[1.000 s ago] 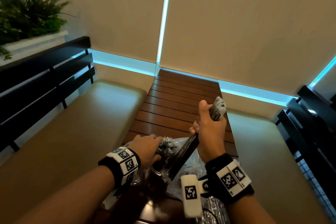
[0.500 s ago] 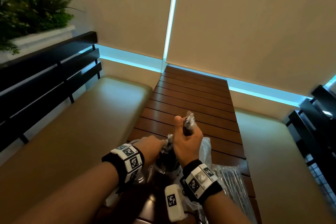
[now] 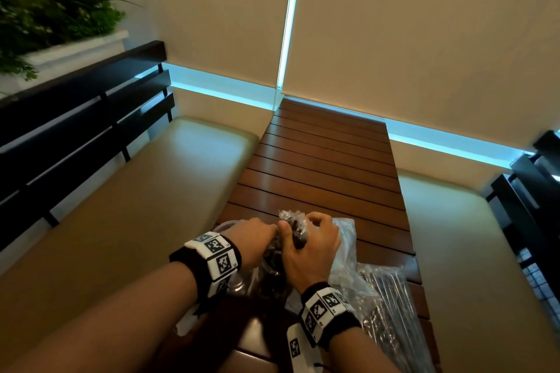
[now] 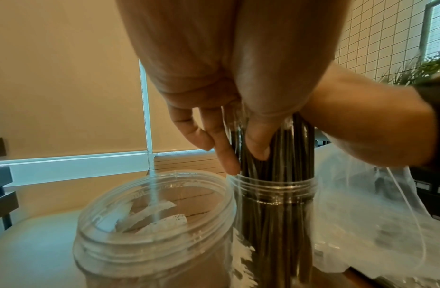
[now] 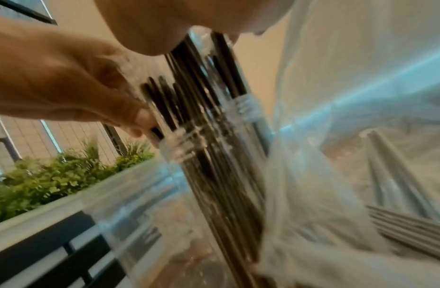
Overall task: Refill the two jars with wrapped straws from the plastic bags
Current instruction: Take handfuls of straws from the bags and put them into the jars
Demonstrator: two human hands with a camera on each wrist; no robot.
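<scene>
A clear jar stands on the wooden table, packed with black wrapped straws that stick out above its mouth. My right hand grips the top of the straw bundle from above. My left hand holds the straws just above the jar's neck, fingers on one side and thumb on the other. A second, wider clear jar stands open just left of it, with only a few white scraps inside. A clear plastic bag lies crumpled to the right.
Another plastic bag with dark straws lies at the table's near right. The slatted table runs away toward the blinds. Tan benches flank it, with black rails and a planter at the left.
My right hand has come down and left from a raised position, bringing the bundle of straws upright into the jar. The left hand stayed at the jar's mouth.
</scene>
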